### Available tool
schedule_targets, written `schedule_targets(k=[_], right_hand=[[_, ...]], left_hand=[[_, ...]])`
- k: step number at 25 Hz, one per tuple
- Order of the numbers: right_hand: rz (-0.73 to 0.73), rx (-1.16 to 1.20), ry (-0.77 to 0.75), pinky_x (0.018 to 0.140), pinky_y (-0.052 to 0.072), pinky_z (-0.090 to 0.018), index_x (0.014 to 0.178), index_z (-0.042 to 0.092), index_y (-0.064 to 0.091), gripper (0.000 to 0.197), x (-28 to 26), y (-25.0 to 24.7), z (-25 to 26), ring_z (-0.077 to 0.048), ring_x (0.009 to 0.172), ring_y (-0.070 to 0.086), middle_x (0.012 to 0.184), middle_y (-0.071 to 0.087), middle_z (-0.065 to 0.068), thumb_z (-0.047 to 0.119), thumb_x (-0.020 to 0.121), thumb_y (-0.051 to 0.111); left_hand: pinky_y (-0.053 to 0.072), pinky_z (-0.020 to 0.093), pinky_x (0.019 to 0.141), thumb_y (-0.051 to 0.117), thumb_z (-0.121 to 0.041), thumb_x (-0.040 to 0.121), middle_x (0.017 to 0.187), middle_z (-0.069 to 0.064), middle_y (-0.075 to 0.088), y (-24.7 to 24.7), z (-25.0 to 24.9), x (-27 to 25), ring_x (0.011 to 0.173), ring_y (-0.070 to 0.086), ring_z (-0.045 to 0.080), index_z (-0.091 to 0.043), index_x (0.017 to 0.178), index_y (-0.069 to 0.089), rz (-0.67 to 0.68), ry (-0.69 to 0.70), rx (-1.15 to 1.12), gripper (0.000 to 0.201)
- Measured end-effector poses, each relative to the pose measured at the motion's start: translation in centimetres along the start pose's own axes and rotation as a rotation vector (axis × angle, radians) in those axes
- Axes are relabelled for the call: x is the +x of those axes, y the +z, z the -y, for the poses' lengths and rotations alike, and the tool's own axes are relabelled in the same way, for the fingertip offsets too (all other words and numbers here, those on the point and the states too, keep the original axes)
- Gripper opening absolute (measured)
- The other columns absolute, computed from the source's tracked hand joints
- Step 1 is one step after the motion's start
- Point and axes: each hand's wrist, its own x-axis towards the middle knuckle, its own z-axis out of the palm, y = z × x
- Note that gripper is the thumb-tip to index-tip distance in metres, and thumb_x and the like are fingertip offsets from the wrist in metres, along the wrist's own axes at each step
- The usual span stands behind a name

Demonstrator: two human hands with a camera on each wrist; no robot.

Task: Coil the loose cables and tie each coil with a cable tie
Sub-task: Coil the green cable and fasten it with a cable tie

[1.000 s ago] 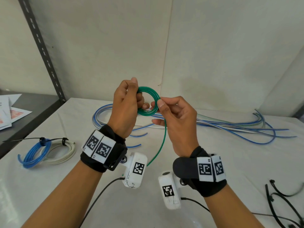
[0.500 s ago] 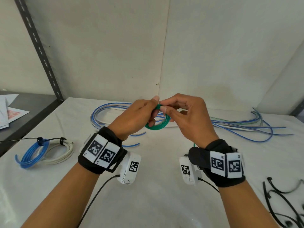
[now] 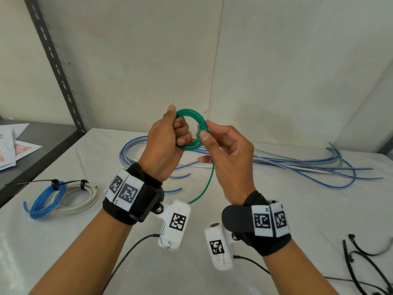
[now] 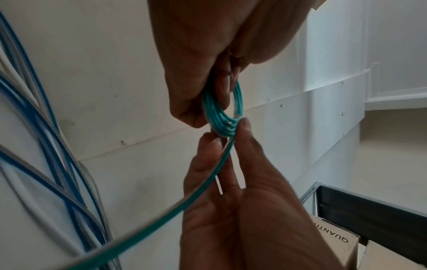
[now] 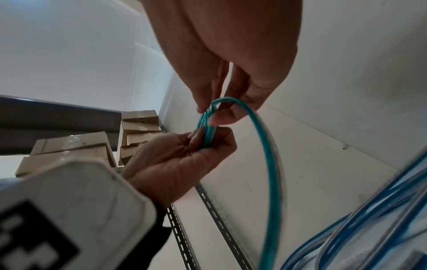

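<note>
Here the left hand point(image 3: 168, 145) grips the green coil point(image 3: 192, 129) upright above the tabletop point(image 3: 276, 209); the right hand point(image 3: 228, 154) pinches its right rim, loose tail point(image 3: 207, 184) hanging straight down beneath that grip.

Place: I read this as a storeroom or workshop corner.
Evidence: slotted metal shelving upright point(image 3: 56, 67), cardboard boxes point(image 5: 69, 146) stacked on racking, bare white wall panels point(image 3: 297, 71).
Bench: white table point(image 3: 63, 241) strewn with loose cables point(image 3: 308, 167).

Green cable point(image 3: 192, 130), coiled small, upright above table, tail hanging loose.
</note>
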Motion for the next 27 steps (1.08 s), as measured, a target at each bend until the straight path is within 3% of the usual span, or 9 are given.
schedule_targets(k=[5, 8, 10, 12, 15, 17, 19, 23, 27], right_hand=[[-0.036, -0.022, -0.056, 0.053, 0.056, -0.026, 0.116, 0.016, 0.071, 0.029, -0.5, 0.4, -0.7, -0.015, 0.084, 0.068, 0.098, 0.074, -0.009, 0.006, 0.089, 0.074], [-0.033, -0.1, -0.09, 0.052, 0.054, -0.024, 0.113, 0.015, 0.072, 0.028, 0.3, -0.4, -0.1, -0.014, 0.079, 0.069, 0.093, 0.075, -0.006, 0.006, 0.087, 0.076], [0.04, -0.14, -0.082, 0.053, 0.054, -0.023, 0.111, 0.015, 0.073, 0.026, 1.2, -1.8, 0.7, -0.012, 0.078, 0.069, 0.093, 0.076, -0.005, 0.004, 0.087, 0.076], [0.194, -0.252, -0.096, 0.053, 0.054, -0.025, 0.109, 0.016, 0.075, 0.026, 1.9, -3.4, 1.4, -0.009, 0.079, 0.067, 0.092, 0.076, 0.004, 0.004, 0.087, 0.076], [0.398, -0.508, -0.137, 0.061, 0.057, -0.029, 0.104, 0.025, 0.076, 0.023, 2.1, -4.5, 1.8, -0.005, 0.082, 0.063, 0.086, 0.07, 0.021, 0.009, 0.087, 0.076], [0.422, -0.562, -0.157, 0.065, 0.054, -0.024, 0.104, 0.027, 0.075, 0.023, 2.0, -4.5, 1.7, -0.005, 0.083, 0.062, 0.083, 0.067, 0.026, 0.01, 0.088, 0.076], [0.416, -0.555, -0.163, 0.065, 0.054, -0.027, 0.102, 0.026, 0.075, 0.022, 1.9, -4.2, 1.6, -0.006, 0.081, 0.061, 0.081, 0.066, 0.026, 0.009, 0.088, 0.076], [0.363, -0.517, -0.184, 0.063, 0.057, -0.038, 0.106, 0.024, 0.076, 0.021, 1.6, -3.7, 1.6, -0.014, 0.086, 0.064, 0.09, 0.072, 0.019, 0.011, 0.089, 0.075], [0.176, -0.26, -0.119, 0.055, 0.057, -0.029, 0.097, 0.013, 0.071, 0.013, 1.5, -2.8, 1.5, -0.014, 0.081, 0.073, 0.091, 0.077, 0.0, 0.007, 0.087, 0.076]], left_hand=[[0.023, 0.023, 0.053, 0.031, -0.035, 0.11, 0.054, -0.006, 0.022, 0.3, 0.6, -0.2, 0.049, 0.019, 0.01, -0.017, 0.068, 0.032, -0.013, 0.0, -0.033, 0.045], [0.034, 0.026, 0.061, 0.03, -0.032, 0.109, 0.055, -0.003, 0.026, 0.0, 0.6, -0.3, 0.05, 0.029, 0.013, -0.015, 0.069, 0.038, 0.046, -0.057, 0.006, 0.044], [0.043, 0.034, 0.071, 0.03, -0.027, 0.106, 0.054, -0.001, 0.032, -0.3, 0.0, -0.2, 0.05, 0.039, 0.017, -0.011, 0.071, 0.046, 0.089, -0.087, 0.152, 0.042], [0.044, 0.038, 0.075, 0.032, -0.035, 0.107, 0.051, 0.001, 0.035, -0.5, -0.4, -0.2, 0.048, 0.043, 0.02, -0.008, 0.072, 0.05, 0.136, -0.117, 0.404, 0.048], [0.041, 0.036, 0.071, 0.036, -0.05, 0.105, 0.063, 0.01, 0.036, -0.9, -0.4, -0.4, 0.048, 0.04, 0.018, -0.007, 0.074, 0.048, 0.277, -0.133, 0.85, 0.055], [0.038, 0.034, 0.068, 0.034, -0.051, 0.105, 0.072, 0.011, 0.036, -1.0, -0.3, -0.8, 0.053, 0.038, 0.018, -0.009, 0.074, 0.046, 0.345, -0.122, 0.997, 0.053], [0.034, 0.027, 0.063, 0.029, -0.051, 0.106, 0.069, 0.007, 0.035, -1.0, -0.5, -1.0, 0.057, 0.036, 0.017, -0.011, 0.072, 0.043, 0.374, -0.102, 1.09, 0.054], [0.029, 0.02, 0.052, 0.029, -0.042, 0.109, 0.061, -0.001, 0.029, -1.0, -0.9, -1.0, 0.058, 0.027, 0.016, -0.014, 0.067, 0.037, 0.338, -0.073, 0.946, 0.051], [0.023, 0.026, 0.055, 0.034, -0.035, 0.109, 0.064, -0.002, 0.024, -0.5, -1.0, -0.8, 0.056, 0.023, 0.015, -0.017, 0.063, 0.035, 0.257, -0.052, 0.659, 0.049]])
